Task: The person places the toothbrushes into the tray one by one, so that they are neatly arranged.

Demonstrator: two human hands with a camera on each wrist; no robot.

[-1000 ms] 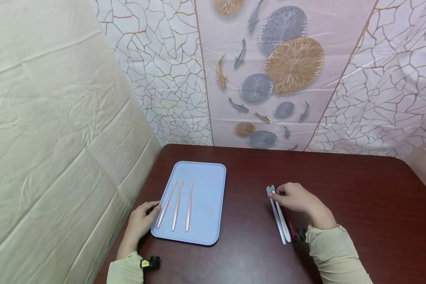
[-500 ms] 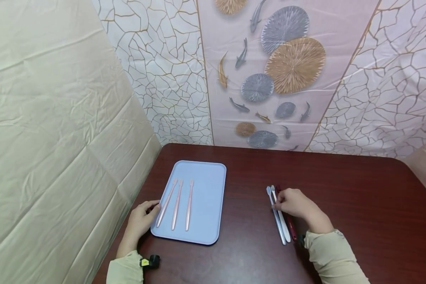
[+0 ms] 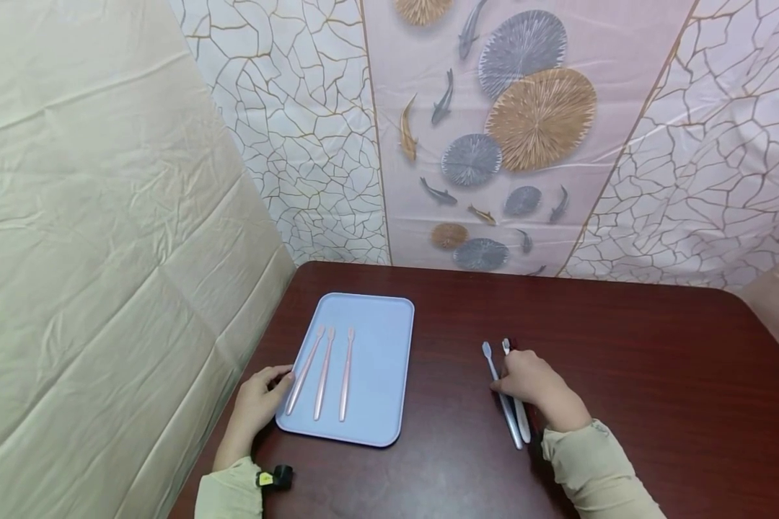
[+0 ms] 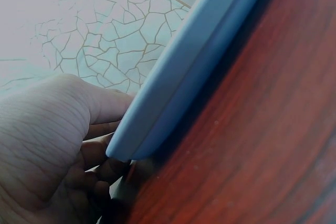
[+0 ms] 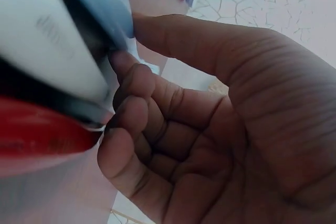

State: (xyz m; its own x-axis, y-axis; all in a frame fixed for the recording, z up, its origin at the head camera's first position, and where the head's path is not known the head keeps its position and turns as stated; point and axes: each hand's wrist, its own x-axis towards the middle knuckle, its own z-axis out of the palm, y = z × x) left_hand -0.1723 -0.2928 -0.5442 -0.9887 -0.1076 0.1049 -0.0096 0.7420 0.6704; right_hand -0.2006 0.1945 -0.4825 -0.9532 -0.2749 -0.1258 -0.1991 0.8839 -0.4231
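Note:
At the left edge of a light blue tray [image 3: 379, 389], my left hand [image 3: 253, 407] grips the rim, thumb on top and fingers curled below it in the left wrist view. Three pale pink toothbrushes [image 3: 322, 378] lie side by side on the tray. To the right, my right hand [image 3: 537, 386] pinches a blue-grey toothbrush [image 3: 511, 420] between thumb and index finger. A white toothbrush [image 5: 47, 35] lies just beside it, partly under the hand. Beyond that is a red toothbrush [image 5: 42, 135], mostly hidden by the hand in the head view; the other fingertips are right at these two handles.
Everything stands on a dark reddish-brown table [image 3: 448, 461]. A patterned cloth [image 3: 428, 216] hangs behind its far edge, and a beige cloth [image 3: 123, 288] slopes along the left side. A black wrist camera [image 3: 282, 477] sits by the left sleeve.
My right hand has slid slightly down and left along the handles and taken hold of the blue-grey toothbrush, whose head has separated leftward from the white one. The left hand and tray stay put.

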